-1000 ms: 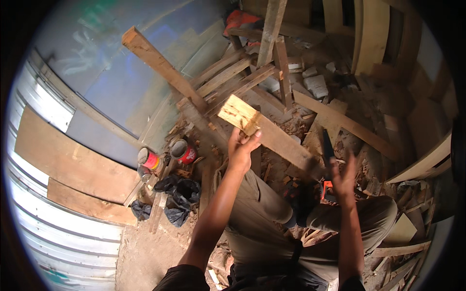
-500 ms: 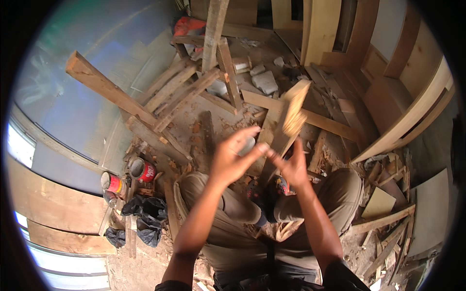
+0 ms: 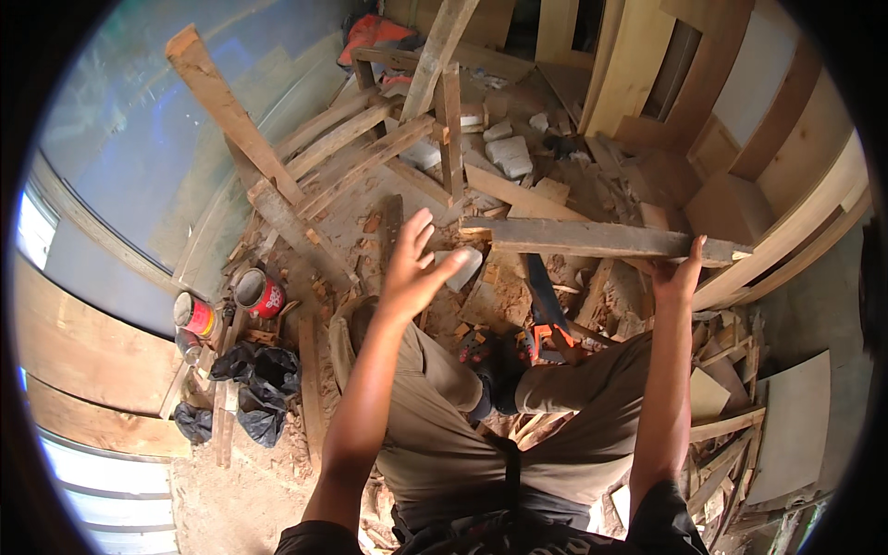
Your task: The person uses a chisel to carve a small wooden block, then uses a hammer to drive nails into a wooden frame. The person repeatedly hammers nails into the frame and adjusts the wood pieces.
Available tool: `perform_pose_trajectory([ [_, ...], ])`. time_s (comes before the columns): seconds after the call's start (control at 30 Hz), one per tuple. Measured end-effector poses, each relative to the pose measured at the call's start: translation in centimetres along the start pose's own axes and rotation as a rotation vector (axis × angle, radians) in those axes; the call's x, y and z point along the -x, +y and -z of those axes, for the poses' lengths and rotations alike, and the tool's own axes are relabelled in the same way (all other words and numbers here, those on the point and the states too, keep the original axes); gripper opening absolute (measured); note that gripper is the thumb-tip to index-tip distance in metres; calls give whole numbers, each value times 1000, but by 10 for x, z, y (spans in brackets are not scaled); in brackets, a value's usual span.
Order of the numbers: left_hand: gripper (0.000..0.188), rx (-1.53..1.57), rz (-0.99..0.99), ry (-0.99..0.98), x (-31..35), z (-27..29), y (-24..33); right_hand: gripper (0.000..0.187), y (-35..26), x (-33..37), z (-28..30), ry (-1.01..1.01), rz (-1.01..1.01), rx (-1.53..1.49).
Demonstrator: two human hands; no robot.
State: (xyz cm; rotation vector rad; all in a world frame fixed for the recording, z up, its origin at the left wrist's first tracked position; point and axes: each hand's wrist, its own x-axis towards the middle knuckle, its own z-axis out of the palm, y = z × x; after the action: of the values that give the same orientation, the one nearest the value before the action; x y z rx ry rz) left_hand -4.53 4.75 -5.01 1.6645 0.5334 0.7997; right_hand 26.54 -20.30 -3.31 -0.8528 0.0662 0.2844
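Left side: round metal can [image 3: 267, 301], red-walled, open-topped; nearer, black plastic bag [image 3: 268, 384], thin, crumpled. Left hand [image 3: 407, 282] open, fingers spread, just left of wooden beam [image 3: 592, 238]. Beam long, straight-edged, grey-brown, rough, held crosswise above saw [image 3: 546, 301], dark flat blade, orange handle. Right hand [image 3: 677, 273] grips beam near right end, thumb up.

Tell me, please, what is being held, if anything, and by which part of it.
The right hand holds a wooden beam near its right-hand end; the left hand is open, holding nothing.
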Motion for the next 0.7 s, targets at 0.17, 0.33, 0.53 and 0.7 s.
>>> perform_pose_trajectory([
  [0.17, 68, 263, -116, -57, -6, -38, 10, 92, -33, 12, 18, -80, -38, 0],
  [0.33, 46, 494, -195, -99, -2, -47, 28, 99, -58, 20, 37, 0, -107, -16],
  [0.53, 53, 716, -123, -98, 2, -52, 47, 97, -66, 31, 44, -47, -111, -26],
  [0.7, 112, 938, 151, -210, 20, -74, 56, 97, -47, 42, 25, -45, -6, -63],
])
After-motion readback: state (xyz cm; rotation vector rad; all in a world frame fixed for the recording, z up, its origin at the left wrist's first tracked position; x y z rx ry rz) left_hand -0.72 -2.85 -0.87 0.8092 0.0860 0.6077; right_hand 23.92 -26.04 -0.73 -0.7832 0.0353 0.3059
